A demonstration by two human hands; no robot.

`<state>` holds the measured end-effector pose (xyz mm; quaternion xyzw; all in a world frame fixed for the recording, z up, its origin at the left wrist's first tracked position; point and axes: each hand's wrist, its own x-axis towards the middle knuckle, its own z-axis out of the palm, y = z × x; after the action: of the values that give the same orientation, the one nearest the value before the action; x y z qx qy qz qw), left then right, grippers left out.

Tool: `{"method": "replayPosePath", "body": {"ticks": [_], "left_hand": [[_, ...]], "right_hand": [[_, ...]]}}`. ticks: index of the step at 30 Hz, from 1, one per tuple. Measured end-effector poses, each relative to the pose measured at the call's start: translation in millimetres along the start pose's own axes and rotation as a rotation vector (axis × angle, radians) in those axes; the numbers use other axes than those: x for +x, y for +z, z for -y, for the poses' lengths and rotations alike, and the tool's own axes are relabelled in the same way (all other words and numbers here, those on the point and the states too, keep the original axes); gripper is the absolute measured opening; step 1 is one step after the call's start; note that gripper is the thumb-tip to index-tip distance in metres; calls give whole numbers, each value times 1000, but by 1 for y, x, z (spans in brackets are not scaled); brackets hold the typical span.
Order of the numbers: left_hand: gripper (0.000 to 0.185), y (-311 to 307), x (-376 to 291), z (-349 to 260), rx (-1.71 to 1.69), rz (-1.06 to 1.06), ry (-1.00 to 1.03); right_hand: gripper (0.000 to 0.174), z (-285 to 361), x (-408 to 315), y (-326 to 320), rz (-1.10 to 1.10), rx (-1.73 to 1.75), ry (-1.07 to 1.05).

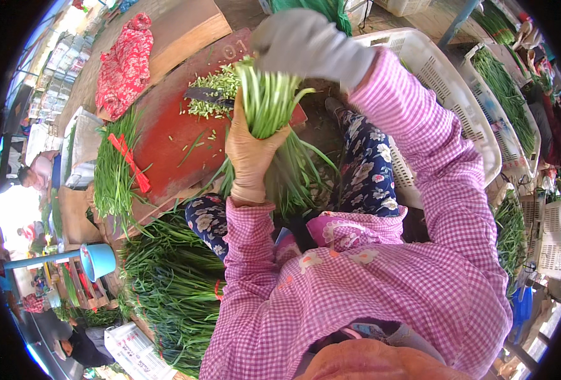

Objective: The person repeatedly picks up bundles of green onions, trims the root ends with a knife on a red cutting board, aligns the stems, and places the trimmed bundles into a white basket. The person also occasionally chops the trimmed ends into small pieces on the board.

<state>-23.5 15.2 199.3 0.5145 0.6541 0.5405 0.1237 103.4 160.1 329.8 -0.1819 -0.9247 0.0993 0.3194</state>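
My left hand [252, 152], in a thin pale glove, grips a bunch of garlic chives [271, 102]. Their pale cut ends point away from me, and the green leaves hang down over my lap. My right hand [299, 45], in a grey glove and blurred, is just above the pale ends; its fingers are hard to make out. Beyond the bunch, a dark knife blade [209, 96] lies among chopped stem pieces [214, 83] on a red board [166, 137]. A bundle of chives [114, 175] tied with red tape [129, 161] rests on the board's left side.
A large heap of green chives [176, 285] lies at my left. White plastic crates [446, 85] stand at my right. A red floral cloth [126, 66] sits beside a wooden block [185, 38]. A blue bucket [98, 262] and other people are farther left.
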Motion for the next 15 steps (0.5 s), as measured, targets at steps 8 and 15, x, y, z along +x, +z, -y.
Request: {"method": "replayPosePath", "body": {"ticks": [8, 15], "left_hand": [[62, -31, 0, -14, -854, 67, -217], [68, -42, -7, -18, -975, 99, -214]], "right_hand": [[45, -61, -31, 41, -235, 794, 170], [107, 8, -112, 112, 292, 1433, 208]]}}
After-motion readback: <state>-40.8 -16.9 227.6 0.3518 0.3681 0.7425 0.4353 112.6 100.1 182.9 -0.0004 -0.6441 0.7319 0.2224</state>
